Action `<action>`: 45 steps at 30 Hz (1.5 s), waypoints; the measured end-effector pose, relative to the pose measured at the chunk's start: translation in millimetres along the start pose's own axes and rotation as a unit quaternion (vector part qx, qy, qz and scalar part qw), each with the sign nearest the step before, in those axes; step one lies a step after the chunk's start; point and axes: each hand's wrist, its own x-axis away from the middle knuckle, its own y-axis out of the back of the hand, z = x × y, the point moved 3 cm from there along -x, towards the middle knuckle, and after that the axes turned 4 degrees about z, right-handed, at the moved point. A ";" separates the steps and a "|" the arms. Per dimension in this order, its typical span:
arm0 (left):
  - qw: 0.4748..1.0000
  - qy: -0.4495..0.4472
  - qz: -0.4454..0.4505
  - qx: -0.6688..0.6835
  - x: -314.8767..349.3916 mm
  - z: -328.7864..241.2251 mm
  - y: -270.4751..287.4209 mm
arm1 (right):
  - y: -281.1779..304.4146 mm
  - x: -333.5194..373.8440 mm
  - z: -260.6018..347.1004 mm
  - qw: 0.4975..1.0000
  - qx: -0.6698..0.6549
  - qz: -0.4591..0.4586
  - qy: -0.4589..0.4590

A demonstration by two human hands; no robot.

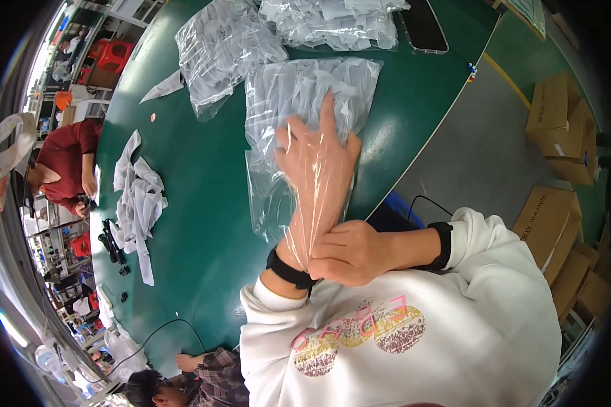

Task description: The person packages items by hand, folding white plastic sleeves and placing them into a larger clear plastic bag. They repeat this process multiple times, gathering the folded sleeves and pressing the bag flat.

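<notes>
My left hand [316, 152] reaches inside a clear plastic bag [268, 197], its fingers spread over the pale white strips of thin material [271, 91] packed in the bag's far part. Film covers the back of that hand down to the wrist. With fingers closed, my right hand [349, 252] grips the near edge of the bag beside my left wrist. Two more clear bags of similar white strips, a left one [227, 51] and a right one [332, 24], lie beyond on the green table [204, 224]. Each of my wrists has a black band.
Loose white strips [139, 197] lie in a heap on the left. A phone [424, 27] rests near the far right table edge. Two other people [64, 163] are at the table's left and near sides. Cardboard boxes [550, 224] stand on the right.
</notes>
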 end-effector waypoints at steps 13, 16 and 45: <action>0.923 -0.301 -0.153 -0.181 15.6 35.5 -53.4 | -9.8 8.9 -9.9 0.999 0.003 -0.018 -0.039; 0.919 -0.258 -0.197 -0.224 13.8 30.2 -49.7 | -9.9 4.8 -5.9 0.999 0.005 0.028 -0.024; 0.971 -0.189 -0.137 0.047 -9.9 13.6 -12.0 | -1.1 -6.7 -4.7 0.999 -0.031 0.010 -0.027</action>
